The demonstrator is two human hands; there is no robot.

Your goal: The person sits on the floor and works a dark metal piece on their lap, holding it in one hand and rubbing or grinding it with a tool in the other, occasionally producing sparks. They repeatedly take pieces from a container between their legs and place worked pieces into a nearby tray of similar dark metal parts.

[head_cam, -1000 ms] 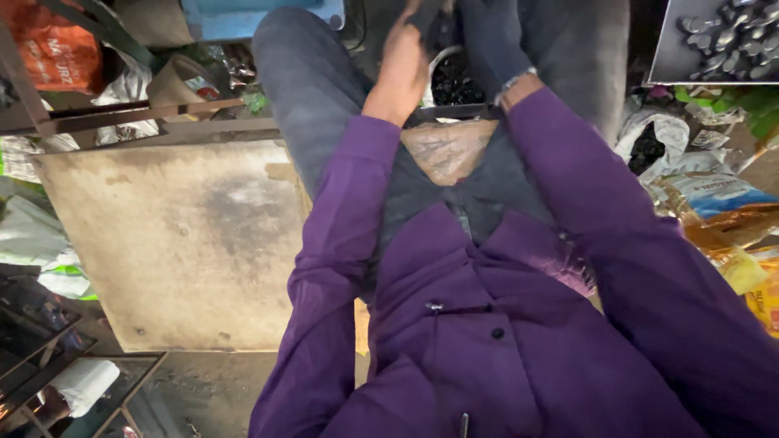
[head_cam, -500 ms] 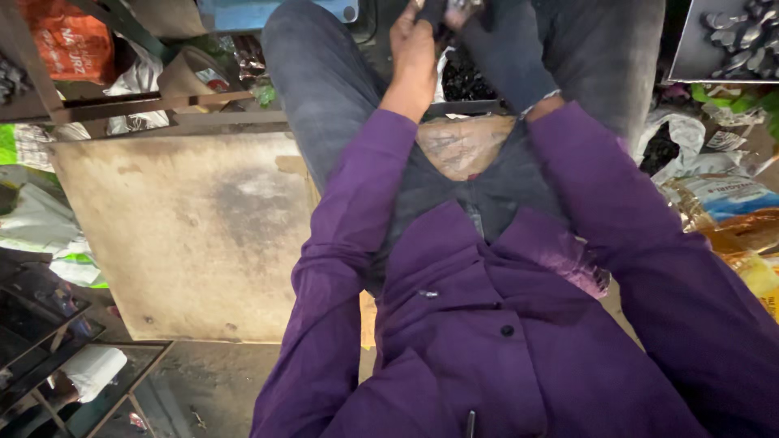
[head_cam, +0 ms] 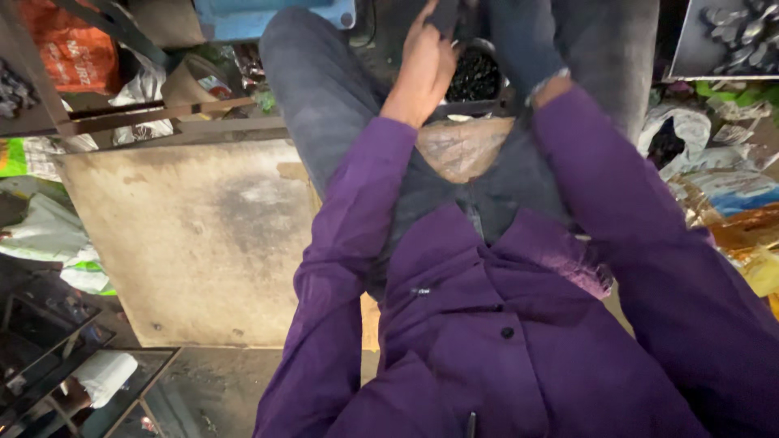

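View tilted lower | left hand pinching dark strip; right hand state unclear

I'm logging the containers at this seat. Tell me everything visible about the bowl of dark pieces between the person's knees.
The bowl sits low between the knees, just beyond the lap, and looks round with a thin pale rim that may be metal. It is heaped with small, glossy black pieces too small to identify. Only part of it shows: the left hand covers its left edge, and a dark blue sleeve hides its right side. Whether the hand touches the rim cannot be told. It looks upright.
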